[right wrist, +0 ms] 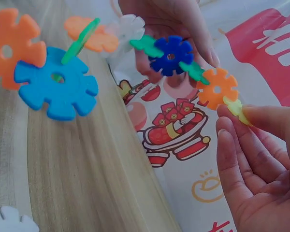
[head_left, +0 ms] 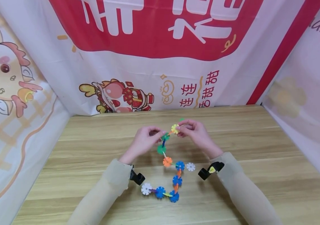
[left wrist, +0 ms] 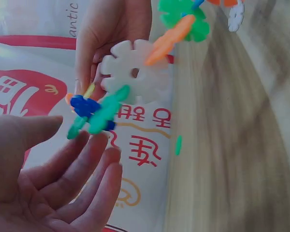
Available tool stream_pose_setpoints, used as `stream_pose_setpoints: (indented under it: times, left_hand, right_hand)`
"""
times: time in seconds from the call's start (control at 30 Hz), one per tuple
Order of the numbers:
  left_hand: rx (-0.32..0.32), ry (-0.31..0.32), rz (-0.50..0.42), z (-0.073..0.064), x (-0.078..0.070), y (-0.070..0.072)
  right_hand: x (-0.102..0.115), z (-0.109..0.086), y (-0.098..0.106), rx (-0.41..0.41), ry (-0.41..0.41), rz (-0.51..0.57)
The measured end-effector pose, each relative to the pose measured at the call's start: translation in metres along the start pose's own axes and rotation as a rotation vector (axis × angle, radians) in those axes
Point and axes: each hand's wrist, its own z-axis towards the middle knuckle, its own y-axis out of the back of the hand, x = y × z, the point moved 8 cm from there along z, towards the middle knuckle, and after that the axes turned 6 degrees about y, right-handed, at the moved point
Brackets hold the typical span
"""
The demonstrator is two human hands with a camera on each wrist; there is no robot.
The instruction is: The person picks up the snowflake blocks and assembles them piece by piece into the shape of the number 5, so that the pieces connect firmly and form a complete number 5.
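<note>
A chain of interlocked plastic snowflake discs runs up from the table to both hands. My right hand (head_left: 195,132) pinches the yellow disc (right wrist: 238,112) at its upper end between thumb and fingers. That yellow disc slots into an orange disc (right wrist: 217,89). Beside the green disc (head_left: 165,136) just below, my left hand (head_left: 146,139) has its thumb and fingers spread loosely, fingertips right at the disc's edge. A dark blue disc (right wrist: 171,56), another green disc (head_left: 161,149) and a white disc (left wrist: 135,72) follow downward. The lower chain has blue discs (head_left: 177,180) and ends in a white disc (head_left: 146,188).
A loose white disc (head_left: 191,167) lies right of the chain on the wooden table (head_left: 98,175). A small green piece (head_left: 182,119) lies behind my right hand. Printed cloth (head_left: 160,84) hangs at the back and both sides. Each wrist wears a black camera (head_left: 137,177).
</note>
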Motion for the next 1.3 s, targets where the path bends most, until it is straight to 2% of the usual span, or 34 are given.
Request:
stream_pose_setpoints:
  times: [0.2,0.53,0.67,0.77,0.9,1.0,1.07,1.3]
  left_hand:
    - [-0.023,-0.009,0.02,0.007,-0.009,0.0]
    - [-0.011,-0.009,-0.031,0.016,-0.004,-0.008]
    - [0.003,-0.005,-0.082,0.018,-0.001,-0.009]
    - [0.042,0.015,-0.191,0.018,0.001,-0.011]
    - [0.088,0.056,-0.306,0.017,0.005,-0.012]
    - [0.089,0.072,-0.307,0.017,0.007,-0.011]
    - [0.081,0.074,-0.3,0.017,0.007,-0.01]
    - [0.049,0.068,-0.286,0.018,0.007,-0.01]
  right_hand:
    - [0.006,0.003,-0.008,0.026,0.003,-0.007]
    - [0.007,0.0,-0.009,0.065,0.017,-0.014]
    - [0.005,-0.003,-0.002,0.08,0.011,-0.034]
    - [-0.001,-0.012,0.006,0.111,-0.003,-0.107]
    - [-0.021,-0.033,0.012,0.252,-0.022,-0.314]
    - [-0.038,-0.05,0.01,0.377,-0.043,-0.441]
    - [-0.044,-0.058,0.009,0.43,-0.051,-0.492]
    - [-0.046,-0.067,0.005,0.473,-0.031,-0.57]
